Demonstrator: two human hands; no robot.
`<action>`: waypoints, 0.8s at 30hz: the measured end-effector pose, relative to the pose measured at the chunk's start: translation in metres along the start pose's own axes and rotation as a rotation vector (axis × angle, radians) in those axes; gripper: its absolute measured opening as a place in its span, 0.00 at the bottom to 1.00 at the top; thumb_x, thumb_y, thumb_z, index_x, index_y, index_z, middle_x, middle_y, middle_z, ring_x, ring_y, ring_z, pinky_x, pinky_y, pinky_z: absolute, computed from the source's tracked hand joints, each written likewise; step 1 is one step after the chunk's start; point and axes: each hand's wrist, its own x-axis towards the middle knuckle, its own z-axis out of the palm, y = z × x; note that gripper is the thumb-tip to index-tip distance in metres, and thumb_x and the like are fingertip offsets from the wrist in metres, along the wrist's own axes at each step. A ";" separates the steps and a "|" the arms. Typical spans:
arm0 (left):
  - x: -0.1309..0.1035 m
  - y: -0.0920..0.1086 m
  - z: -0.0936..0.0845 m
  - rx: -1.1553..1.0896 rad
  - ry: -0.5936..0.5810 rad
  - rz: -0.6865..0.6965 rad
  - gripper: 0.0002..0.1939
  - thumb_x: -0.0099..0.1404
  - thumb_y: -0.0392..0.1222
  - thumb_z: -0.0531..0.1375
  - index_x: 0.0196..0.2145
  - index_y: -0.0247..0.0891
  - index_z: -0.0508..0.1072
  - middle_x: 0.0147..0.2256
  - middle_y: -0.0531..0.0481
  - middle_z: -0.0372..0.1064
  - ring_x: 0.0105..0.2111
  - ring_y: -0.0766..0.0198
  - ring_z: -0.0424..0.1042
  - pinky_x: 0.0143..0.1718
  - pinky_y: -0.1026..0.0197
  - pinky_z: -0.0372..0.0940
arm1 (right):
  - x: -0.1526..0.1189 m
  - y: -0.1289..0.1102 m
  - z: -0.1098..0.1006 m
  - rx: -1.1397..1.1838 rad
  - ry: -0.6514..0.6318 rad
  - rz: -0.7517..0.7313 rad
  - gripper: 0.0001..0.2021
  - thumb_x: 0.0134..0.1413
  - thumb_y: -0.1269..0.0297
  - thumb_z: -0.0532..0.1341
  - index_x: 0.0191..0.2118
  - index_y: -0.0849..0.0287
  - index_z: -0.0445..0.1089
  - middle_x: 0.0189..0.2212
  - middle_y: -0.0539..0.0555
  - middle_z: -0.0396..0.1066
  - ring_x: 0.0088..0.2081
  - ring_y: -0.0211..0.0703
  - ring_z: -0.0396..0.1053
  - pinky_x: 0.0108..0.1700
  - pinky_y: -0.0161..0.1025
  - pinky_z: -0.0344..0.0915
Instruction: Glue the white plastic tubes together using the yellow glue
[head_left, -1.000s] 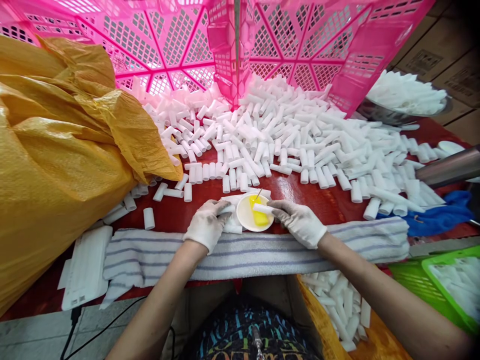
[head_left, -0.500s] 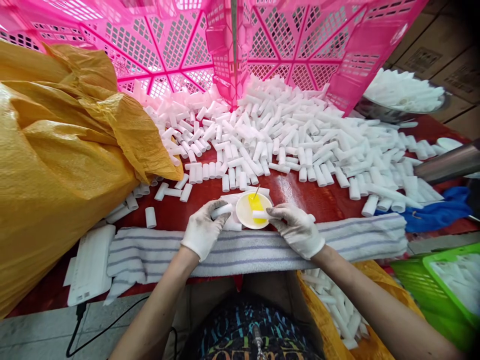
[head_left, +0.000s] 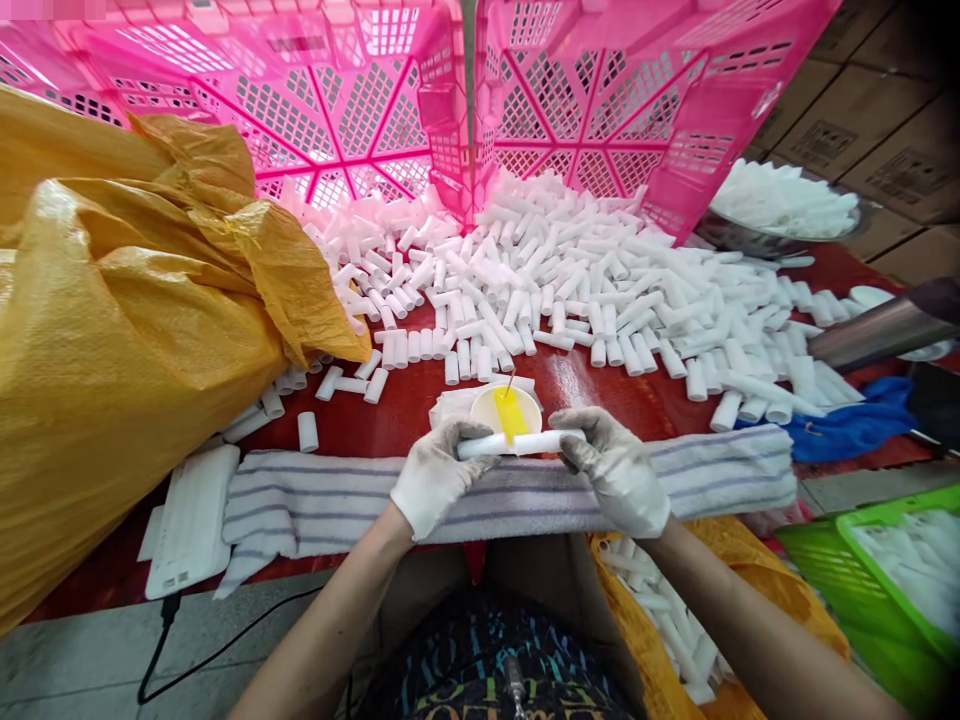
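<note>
Clock set on the white dish (head_left: 486,400), round and smooth. Left hand (head_left: 441,480), at 7 to 8 o'clock, thin white fabric glove with grey-stained fingers, pinches left-hand tube (head_left: 486,446) firmly. Right hand (head_left: 616,462), at 4 o'clock, same glove type, thumb and fingers clamped on far end of right-hand tube (head_left: 544,442). Both tubes white, matte, slim cylinders, in line end to end at 6 o'clock, just at dish's near rim; inner ends meet or nearly meet, contact not clear.

In dish: glossy bright yellow strip (head_left: 507,408), flat; thin stick (head_left: 511,383) rises from it.

Large loose pile of white tubes (head_left: 585,280), short and long mixed, spreads from 10 to 3 o'clock on shiny red tabletop (head_left: 592,395). Behind pile, pink plastic lattice baskets: left one (head_left: 364,120) at 11, right one (head_left: 581,110) at 12 to 1. Metal bowl (head_left: 757,242) heaped with white pieces at 2.

Creased yellow woven-looking sack (head_left: 142,350) bulges at 9 to 10. Striped terry-like towel (head_left: 330,505), soft, runs along table edge from 8 to 4. White flat box with black cable (head_left: 196,525) at 8. Crumpled blue cloth (head_left: 855,425) at 3. Green slotted plastic basket (head_left: 840,540) at 4. Orange sack (head_left: 742,545) holding white tubes at 5.
</note>
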 end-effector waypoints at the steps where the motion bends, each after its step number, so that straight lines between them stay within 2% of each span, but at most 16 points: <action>1: -0.002 0.001 0.003 -0.002 -0.011 0.008 0.16 0.49 0.43 0.68 0.36 0.36 0.72 0.36 0.50 0.73 0.38 0.62 0.73 0.43 0.59 0.68 | 0.002 0.001 -0.001 0.039 -0.025 0.060 0.17 0.50 0.50 0.64 0.39 0.58 0.69 0.26 0.52 0.69 0.24 0.37 0.65 0.23 0.34 0.62; 3: -0.007 0.003 0.007 0.007 -0.044 0.018 0.16 0.50 0.42 0.68 0.36 0.36 0.72 0.37 0.49 0.73 0.38 0.62 0.73 0.43 0.59 0.68 | 0.005 0.002 -0.002 0.051 -0.072 0.143 0.18 0.50 0.48 0.63 0.38 0.59 0.70 0.21 0.48 0.64 0.19 0.34 0.59 0.19 0.32 0.57; 5: -0.011 0.006 0.008 0.012 -0.101 0.007 0.16 0.53 0.43 0.66 0.39 0.36 0.72 0.35 0.49 0.73 0.34 0.63 0.73 0.39 0.60 0.68 | 0.004 0.000 -0.004 0.007 -0.080 0.164 0.19 0.50 0.47 0.63 0.37 0.60 0.70 0.19 0.48 0.63 0.18 0.33 0.58 0.18 0.32 0.55; 8: -0.014 0.010 0.008 -0.074 -0.232 -0.025 0.16 0.59 0.46 0.63 0.42 0.34 0.71 0.29 0.49 0.72 0.28 0.65 0.71 0.32 0.61 0.67 | -0.003 -0.005 -0.009 -0.089 -0.039 0.055 0.17 0.52 0.48 0.62 0.35 0.59 0.70 0.23 0.51 0.68 0.21 0.36 0.63 0.21 0.33 0.59; 10: -0.015 0.013 0.007 -0.136 -0.297 -0.036 0.18 0.59 0.49 0.62 0.42 0.33 0.70 0.27 0.49 0.71 0.26 0.66 0.70 0.31 0.62 0.66 | -0.010 -0.010 -0.011 -0.171 -0.002 -0.117 0.13 0.54 0.52 0.62 0.36 0.58 0.70 0.28 0.53 0.71 0.26 0.39 0.68 0.26 0.35 0.64; 12: -0.014 0.016 0.007 -0.144 -0.337 -0.045 0.21 0.58 0.53 0.63 0.40 0.32 0.69 0.26 0.49 0.70 0.25 0.67 0.69 0.29 0.64 0.64 | -0.014 -0.013 -0.013 -0.269 -0.015 -0.375 0.07 0.56 0.60 0.61 0.39 0.56 0.69 0.31 0.53 0.72 0.30 0.40 0.69 0.31 0.36 0.66; 15: -0.014 0.018 0.009 -0.046 -0.392 -0.117 0.25 0.61 0.62 0.56 0.33 0.34 0.69 0.19 0.54 0.63 0.17 0.69 0.61 0.22 0.65 0.57 | -0.015 -0.016 -0.013 -0.460 -0.173 -0.747 0.07 0.58 0.67 0.59 0.43 0.55 0.67 0.29 0.52 0.70 0.30 0.40 0.68 0.34 0.38 0.65; 17: -0.016 0.017 0.018 0.110 -0.367 -0.153 0.28 0.64 0.65 0.47 0.25 0.36 0.66 0.16 0.55 0.58 0.15 0.69 0.57 0.20 0.64 0.53 | -0.014 -0.017 -0.011 -0.658 -0.245 -0.852 0.05 0.59 0.65 0.57 0.39 0.56 0.68 0.26 0.53 0.70 0.28 0.41 0.66 0.32 0.40 0.62; 19: -0.020 0.014 0.032 0.290 -0.243 -0.114 0.29 0.66 0.63 0.43 0.19 0.38 0.62 0.17 0.51 0.59 0.17 0.67 0.57 0.22 0.63 0.52 | -0.016 -0.017 -0.006 -0.807 -0.243 -0.840 0.10 0.60 0.64 0.54 0.28 0.56 0.67 0.21 0.53 0.67 0.24 0.41 0.63 0.28 0.40 0.58; 20: -0.022 0.012 0.040 0.366 -0.162 -0.078 0.28 0.67 0.60 0.42 0.18 0.39 0.61 0.18 0.49 0.61 0.19 0.65 0.59 0.23 0.62 0.53 | -0.017 -0.017 -0.003 -0.830 -0.202 -0.808 0.14 0.60 0.64 0.53 0.23 0.56 0.64 0.18 0.52 0.65 0.22 0.40 0.61 0.27 0.39 0.56; 22: -0.028 0.008 0.058 0.471 -0.013 -0.005 0.26 0.68 0.55 0.42 0.19 0.40 0.62 0.20 0.47 0.64 0.21 0.63 0.60 0.25 0.60 0.53 | -0.023 -0.015 0.003 -0.792 -0.061 -0.659 0.17 0.61 0.64 0.51 0.20 0.56 0.61 0.16 0.51 0.63 0.19 0.39 0.60 0.25 0.38 0.54; 24: -0.033 0.006 0.070 0.512 0.077 0.068 0.23 0.68 0.51 0.44 0.21 0.40 0.65 0.21 0.45 0.65 0.22 0.62 0.62 0.27 0.59 0.52 | -0.031 -0.012 0.004 -0.709 0.106 -0.437 0.18 0.63 0.63 0.49 0.22 0.56 0.62 0.16 0.51 0.64 0.18 0.38 0.61 0.23 0.37 0.55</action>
